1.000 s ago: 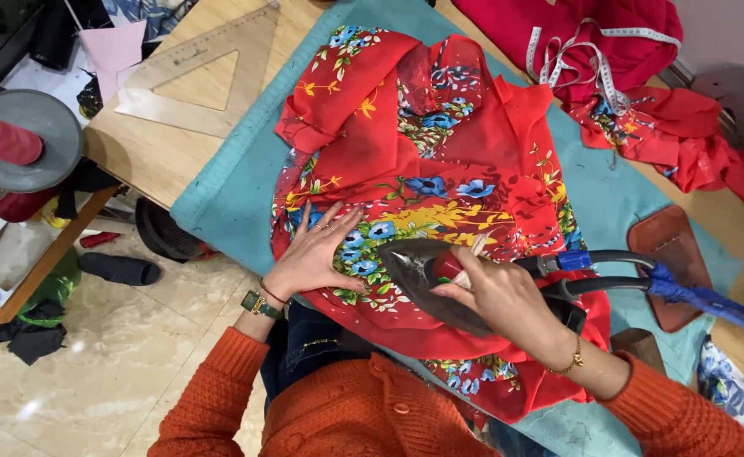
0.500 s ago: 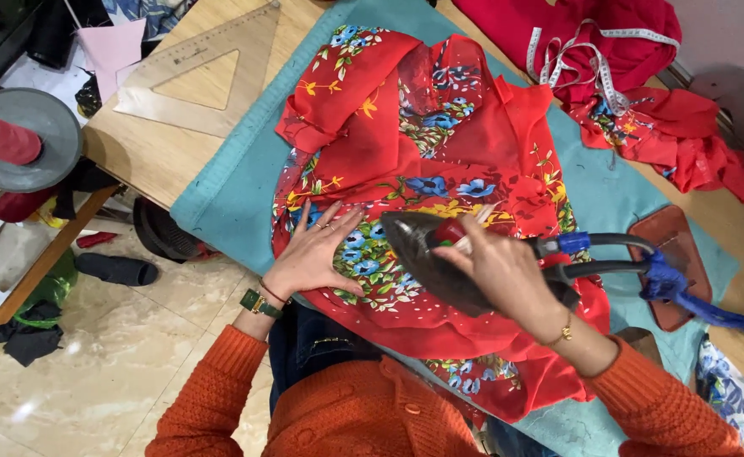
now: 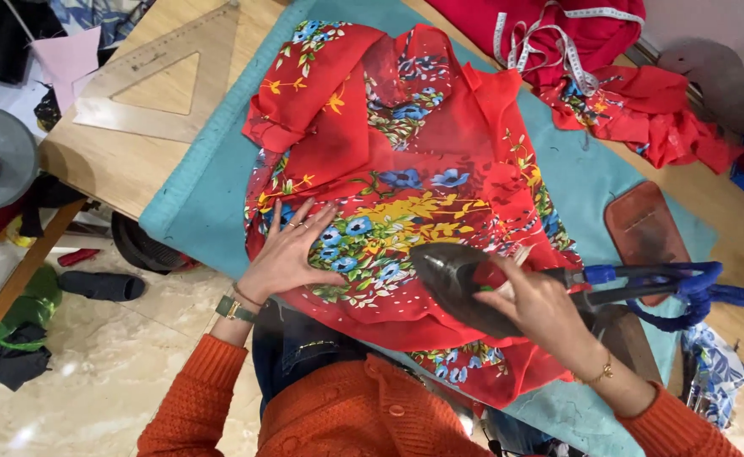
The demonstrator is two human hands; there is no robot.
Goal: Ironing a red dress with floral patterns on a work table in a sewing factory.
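A red floral garment (image 3: pixel 406 152) lies spread on a teal pad (image 3: pixel 211 178) covering a wooden table (image 3: pixel 114 165). My left hand (image 3: pixel 292 250) rests flat on the garment's near left part, fingers apart, pressing the cloth down. My right hand (image 3: pixel 541 309) grips the handle of a dark clothes iron (image 3: pixel 452 279) that sits on the fabric, its pointed tip facing left toward my left hand. A blue cord (image 3: pixel 685 288) runs from the iron's rear to the right.
A clear plastic set square (image 3: pixel 148 85) lies at the table's far left. More red cloth (image 3: pixel 634 110) with a white measuring tape (image 3: pixel 550 51) is heaped at the back right. A brown iron rest (image 3: pixel 647 228) sits right of the garment. Floor clutter lies left.
The iron and my right hand have slid from the garment's middle toward its near right side. My left hand stays flat on the cloth in almost the same spot.
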